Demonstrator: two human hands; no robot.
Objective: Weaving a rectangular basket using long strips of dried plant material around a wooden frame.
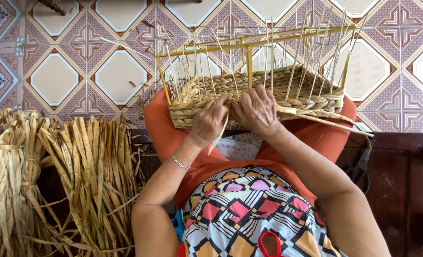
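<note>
Patterned tile floor below. Half-woven rectangular straw basket on yellow frame rests on lap. Left hand pinches pale strand; right hand fingers curled, pressing braided rim. Likely light, pliable; hold near rim. Dried reed bundles beside.

Our left hand curls, fingers bent toward twelve o'clock; our right hand lies knuckles-up just beside it, both forearms converging from six.

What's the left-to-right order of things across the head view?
Bundles of dried straw → left hand → right hand, both on the near wall of the half-woven basket resting on the lap → dark wooden bench.
</note>
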